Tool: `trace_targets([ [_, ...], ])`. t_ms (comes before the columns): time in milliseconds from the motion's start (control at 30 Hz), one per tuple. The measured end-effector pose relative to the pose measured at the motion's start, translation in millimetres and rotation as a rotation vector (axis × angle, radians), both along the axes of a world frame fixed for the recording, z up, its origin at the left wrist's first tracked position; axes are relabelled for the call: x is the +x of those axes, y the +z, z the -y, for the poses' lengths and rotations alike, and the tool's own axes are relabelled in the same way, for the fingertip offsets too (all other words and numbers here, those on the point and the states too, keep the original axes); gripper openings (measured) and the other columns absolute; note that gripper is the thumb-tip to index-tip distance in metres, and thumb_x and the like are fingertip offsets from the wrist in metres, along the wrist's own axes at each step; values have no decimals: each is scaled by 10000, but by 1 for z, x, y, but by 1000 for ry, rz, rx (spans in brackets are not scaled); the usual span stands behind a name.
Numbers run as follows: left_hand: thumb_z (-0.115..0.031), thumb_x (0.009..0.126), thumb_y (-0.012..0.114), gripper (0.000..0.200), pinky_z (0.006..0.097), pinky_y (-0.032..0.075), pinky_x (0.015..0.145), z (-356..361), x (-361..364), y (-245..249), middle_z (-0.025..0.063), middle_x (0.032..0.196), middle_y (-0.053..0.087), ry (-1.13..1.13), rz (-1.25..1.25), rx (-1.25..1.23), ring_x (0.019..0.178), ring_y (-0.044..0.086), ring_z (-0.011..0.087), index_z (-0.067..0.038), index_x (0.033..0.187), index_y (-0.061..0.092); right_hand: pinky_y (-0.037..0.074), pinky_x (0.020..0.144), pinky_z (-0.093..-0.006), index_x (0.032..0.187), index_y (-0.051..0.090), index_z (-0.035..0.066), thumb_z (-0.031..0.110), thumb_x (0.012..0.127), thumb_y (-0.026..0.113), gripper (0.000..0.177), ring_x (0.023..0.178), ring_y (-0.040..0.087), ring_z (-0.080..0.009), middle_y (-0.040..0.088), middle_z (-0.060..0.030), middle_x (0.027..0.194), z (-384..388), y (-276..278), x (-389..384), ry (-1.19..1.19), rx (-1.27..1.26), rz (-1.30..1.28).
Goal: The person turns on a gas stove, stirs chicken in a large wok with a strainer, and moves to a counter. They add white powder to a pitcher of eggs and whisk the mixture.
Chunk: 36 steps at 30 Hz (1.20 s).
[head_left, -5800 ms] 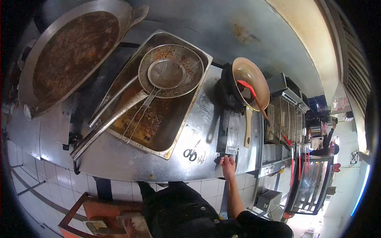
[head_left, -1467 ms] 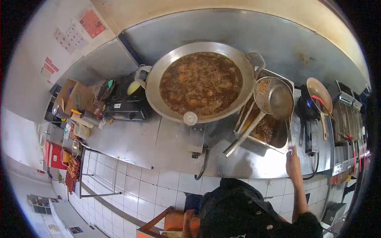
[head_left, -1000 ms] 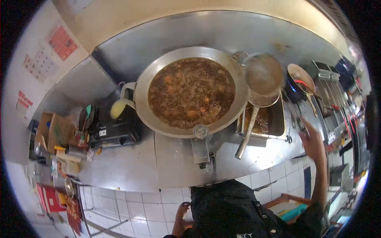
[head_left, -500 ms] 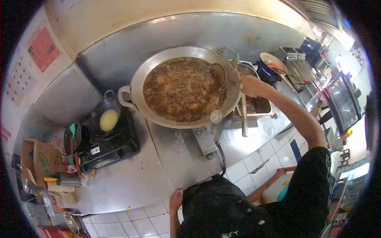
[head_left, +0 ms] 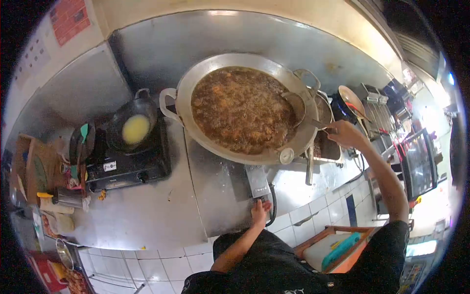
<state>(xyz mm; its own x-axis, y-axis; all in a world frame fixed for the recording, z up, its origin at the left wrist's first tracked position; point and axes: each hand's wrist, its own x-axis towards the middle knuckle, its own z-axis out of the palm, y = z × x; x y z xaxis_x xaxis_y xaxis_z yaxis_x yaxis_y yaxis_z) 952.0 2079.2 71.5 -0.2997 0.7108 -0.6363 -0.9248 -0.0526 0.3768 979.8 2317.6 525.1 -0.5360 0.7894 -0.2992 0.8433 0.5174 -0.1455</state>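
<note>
A large wok (head_left: 183, 95) holds dark bubbling oil with brown pieces frying in it. The round head of a skimmer (head_left: 295, 105) rests in the oil at the wok's right side. My right hand (head_left: 344, 134) is closed around the end of the skimmer's handle, just past the rim. Below the wok, my left hand (head_left: 260, 213) has its fingers at the control knob (head_left: 261, 199) on the front of the metal control box (head_left: 257, 182); they look closed on it. A dial thermometer (head_left: 286, 156) sits at the wok's front rim.
Left of the wok, a smaller black wok (head_left: 117, 130) with pale yellow liquid stands on a black stove (head_left: 147, 169). To the right are a metal tray (head_left: 338, 153), a long handle (head_left: 309, 169) and another pan (head_left: 351, 98). A cardboard box (head_left: 36, 169) stands far left.
My left hand has risen from the counter's front edge to the control knob. My right hand has drawn back right and down, still on the skimmer. The view has shifted somewhat.
</note>
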Motion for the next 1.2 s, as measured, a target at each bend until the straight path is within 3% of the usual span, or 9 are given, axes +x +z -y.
trace_targets([
  [267,-361,969,417,393,315,468,702,-11,18,-45,101,805,627,344,994,517,716,574,190,0,999,570,459,458,-334,1122,596,23,160,835,639,321,441,535,-154,592,-88,604,-48,-20,23,89,-78,47],
  [333,-271,963,412,307,282,449,607,-12,11,-24,98,804,622,380,1032,580,655,565,156,-15,938,579,395,399,-285,1170,566,60,174,858,640,340,411,462,-102,514,-25,545,-49,-21,26,-132,-105,14],
  [467,-264,961,403,301,294,461,583,-18,22,-32,94,798,625,514,1116,672,628,565,170,-29,926,587,323,365,-260,1123,558,67,98,850,644,288,407,433,-78,482,5,532,-60,-22,36,55,-79,-30],
  [567,-255,965,389,304,297,469,566,-21,12,-26,118,813,623,493,1230,438,628,566,172,-14,939,572,307,338,-228,1140,554,22,117,866,604,295,379,414,-58,478,12,484,-47,-18,17,-16,-112,122],
  [800,-250,889,582,239,337,538,545,-5,11,-16,147,759,649,267,522,341,621,639,202,-12,912,582,262,342,-225,1091,580,56,107,881,595,217,390,354,-41,425,45,489,-21,-36,-5,-103,-57,203],
  [900,-177,866,576,196,357,509,448,15,2,-1,145,574,603,78,-981,-404,491,623,255,19,874,578,246,343,-223,1095,585,72,119,900,581,201,384,318,-44,410,55,514,2,-45,-12,-89,-86,144],
  [1000,-127,833,552,115,338,492,394,13,-5,-16,117,629,617,-71,-1555,-461,484,619,226,-15,859,563,248,349,-214,1103,583,71,127,901,583,210,393,323,-40,405,56,521,-4,-48,-2,-89,-90,125],
  [1100,-133,780,580,163,289,497,407,17,-14,-7,91,741,620,-268,-1702,-494,536,633,166,-30,905,555,254,358,-198,1116,584,78,143,907,569,219,408,333,-29,402,59,526,-5,-51,1,-91,-109,138],
  [1200,-140,780,583,123,266,498,433,15,-5,1,67,736,598,-154,-1633,-614,594,640,166,-62,863,536,256,361,-190,1131,584,84,150,913,554,230,411,331,-22,406,59,535,-15,-48,12,-48,-112,118],
])
